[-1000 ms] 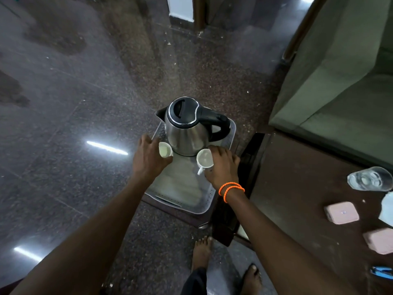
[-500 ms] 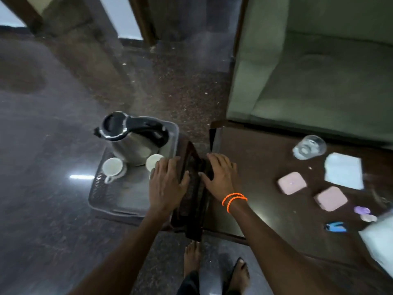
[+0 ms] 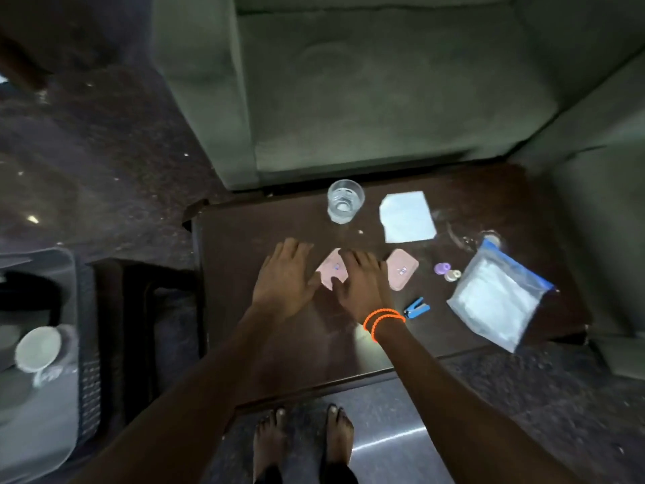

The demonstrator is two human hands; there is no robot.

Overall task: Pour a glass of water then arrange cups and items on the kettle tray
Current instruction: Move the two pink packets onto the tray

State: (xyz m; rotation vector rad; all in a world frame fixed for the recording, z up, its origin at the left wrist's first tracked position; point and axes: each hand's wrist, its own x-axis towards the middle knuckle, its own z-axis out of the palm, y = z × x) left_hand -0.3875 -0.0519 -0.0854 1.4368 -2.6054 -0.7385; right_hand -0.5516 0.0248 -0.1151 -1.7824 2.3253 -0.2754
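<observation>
Pink, the near packet (image 3: 333, 272) lay on the table (image 3: 244, 239) between both hands; the left hand (image 3: 284, 281) was flat, fingers spread, its thumb just beside it, while the right hand (image 3: 361, 286) overlapped its edge, grip unclear. A second packet (image 3: 401, 269) lay beside. The glass (image 3: 345, 200) stood beyond. The tray (image 3: 75, 344), holding a cup (image 3: 36, 349), sat far left.
</observation>
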